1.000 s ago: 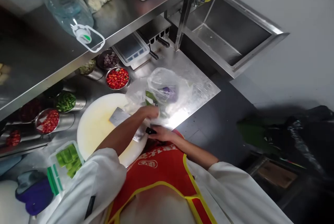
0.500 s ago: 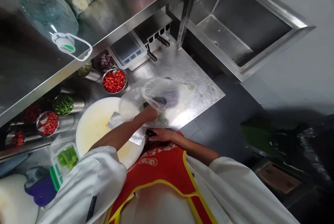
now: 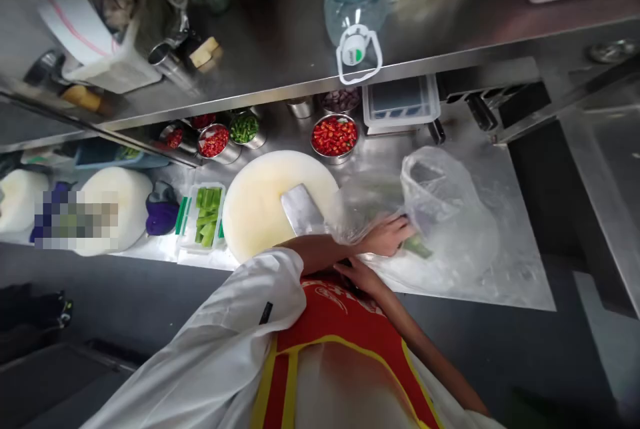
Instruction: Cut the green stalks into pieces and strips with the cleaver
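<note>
My left hand (image 3: 386, 236) reaches across from the left, its fingers curled at the end of a long green vegetable piece (image 3: 417, 246), which motion blurs. Just beyond the fingertips stands a clear plastic bag (image 3: 450, 209), its mouth gaping. More loose clear film (image 3: 367, 202) lies behind that hand. Low against the red apron, my right hand (image 3: 359, 274) is closed round the dark handle of a cleaver. The cleaver's blade (image 3: 303, 209) rests flat over the round white chopping board (image 3: 265, 196); my left forearm hides where blade and handle join.
A steel cup of chopped red chillies (image 3: 334, 136) stands behind the board. A tub of green pieces (image 3: 205, 216) is to its left, near another white board (image 3: 117, 196). Above runs a steel shelf (image 3: 280, 76) with a water bottle (image 3: 357, 9). The counter edge lies right.
The view has swung left, bringing in more of the counter. My left hand has come out of the bag, with the green piece at its fingers. My right hand stays on the cleaver.
</note>
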Available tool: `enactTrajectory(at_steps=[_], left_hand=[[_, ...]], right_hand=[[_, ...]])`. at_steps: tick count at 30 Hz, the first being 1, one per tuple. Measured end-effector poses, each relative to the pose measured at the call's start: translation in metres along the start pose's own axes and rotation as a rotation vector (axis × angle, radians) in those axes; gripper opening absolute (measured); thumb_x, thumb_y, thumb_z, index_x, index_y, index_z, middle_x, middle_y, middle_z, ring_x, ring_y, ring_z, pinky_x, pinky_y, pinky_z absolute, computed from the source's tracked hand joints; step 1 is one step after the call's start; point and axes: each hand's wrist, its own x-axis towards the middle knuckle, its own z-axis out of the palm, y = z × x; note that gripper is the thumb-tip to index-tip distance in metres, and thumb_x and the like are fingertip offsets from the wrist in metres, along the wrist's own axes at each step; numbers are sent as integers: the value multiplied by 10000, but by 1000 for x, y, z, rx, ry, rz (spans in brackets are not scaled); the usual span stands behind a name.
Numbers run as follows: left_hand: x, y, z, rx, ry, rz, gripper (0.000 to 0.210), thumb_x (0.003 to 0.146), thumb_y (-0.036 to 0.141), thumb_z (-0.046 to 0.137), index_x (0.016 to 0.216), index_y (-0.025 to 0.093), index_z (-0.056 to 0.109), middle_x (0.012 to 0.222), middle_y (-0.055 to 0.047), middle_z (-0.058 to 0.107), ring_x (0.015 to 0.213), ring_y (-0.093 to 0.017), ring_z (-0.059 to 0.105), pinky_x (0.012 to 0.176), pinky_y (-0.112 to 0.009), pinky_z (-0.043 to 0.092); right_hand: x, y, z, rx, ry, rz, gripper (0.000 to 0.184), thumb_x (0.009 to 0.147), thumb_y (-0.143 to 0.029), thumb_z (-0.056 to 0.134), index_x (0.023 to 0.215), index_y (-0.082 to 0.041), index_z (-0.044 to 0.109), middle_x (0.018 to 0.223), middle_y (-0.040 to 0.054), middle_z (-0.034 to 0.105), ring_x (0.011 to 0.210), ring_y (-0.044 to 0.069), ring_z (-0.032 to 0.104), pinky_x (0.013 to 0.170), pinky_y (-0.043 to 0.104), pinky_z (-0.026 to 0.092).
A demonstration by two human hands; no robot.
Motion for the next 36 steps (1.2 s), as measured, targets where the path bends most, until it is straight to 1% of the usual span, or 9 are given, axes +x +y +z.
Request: enactTrajectory(at_steps=[5, 10, 14, 18, 23, 26, 31, 33, 36], left_hand=[[11, 9, -20, -202, 410, -168, 680, 788, 214, 710, 1403, 115, 438, 1388, -199, 501, 1350, -265, 498, 1165, -358, 442], [-3, -3, -73, -423, 755, -178, 834, 717, 113, 698, 1470, 246, 366, 1422, -121, 488, 1241, -247, 568, 1082, -391, 497], [-16, -19, -124, -667, 1016, -176, 752, 728, 96, 689, 1406, 267, 412, 1345, -85, 535, 1209, -227, 572, 1079, -405, 471], [-33, -36, -185, -1012, 1179, -19, 615, 837, 240, 665, 1374, 311, 374, 1248, -40, 583, 1080, -191, 633, 993, -407, 500], [-95, -68, -243, -1288, 1384, 44, 388, 890, 333, 547, 1251, 290, 411, 1058, 14, 615, 905, -124, 647, 904, -340, 529], [-144, -110, -238, -1379, 1498, -50, 280, 866, 281, 522, 1133, 282, 440, 933, 35, 608, 829, -114, 618, 835, -329, 520], [-208, -189, -181, -1343, 1847, -304, 264, 793, 268, 523, 1030, 268, 406, 805, 63, 532, 726, -81, 573, 815, -279, 507], [-227, -209, -158, -1335, 1866, -350, 260, 746, 271, 537, 974, 252, 414, 799, 58, 537, 734, -85, 588, 831, -275, 511], [-256, -224, -131, -1292, 1732, -364, 256, 680, 274, 624, 891, 229, 486, 874, 27, 612, 865, -114, 648, 931, -297, 510]], right_hand=[[-5, -8, 4, -156, -13, 22, 308, 805, -466, 684, 967, -214, 613, 562, -44, 583, 481, 173, 536, 489, 278, 420], [-3, -9, 5, -117, -41, 124, 410, 814, -488, 663, 1092, -221, 521, 592, -72, 581, 442, 144, 540, 428, 237, 391], [-4, -12, 10, -102, -33, 146, 391, 803, -488, 669, 1042, -227, 501, 598, -82, 563, 441, 129, 535, 432, 239, 415], [-4, -14, 13, -100, -13, 143, 369, 797, -495, 675, 985, -232, 498, 597, -86, 550, 433, 123, 529, 424, 243, 421], [-7, -17, 12, -43, -25, 151, 421, 768, -524, 703, 984, -231, 489, 644, -72, 595, 473, 125, 560, 429, 237, 430], [-13, -19, 14, 29, -23, 128, 459, 754, -550, 717, 987, -228, 487, 622, -87, 570, 460, 111, 534, 423, 224, 414], [-24, -23, 22, 94, 109, 64, 475, 777, -586, 714, 991, -219, 501, 610, -93, 547, 446, 101, 508, 428, 223, 406], [-26, -26, 24, 102, 187, 38, 466, 784, -586, 713, 977, -219, 501, 622, -88, 555, 443, 102, 507, 437, 233, 418], [-29, -34, 27, 48, 291, -17, 418, 801, -543, 708, 975, -218, 512, 624, -84, 557, 445, 109, 514, 452, 246, 432]])
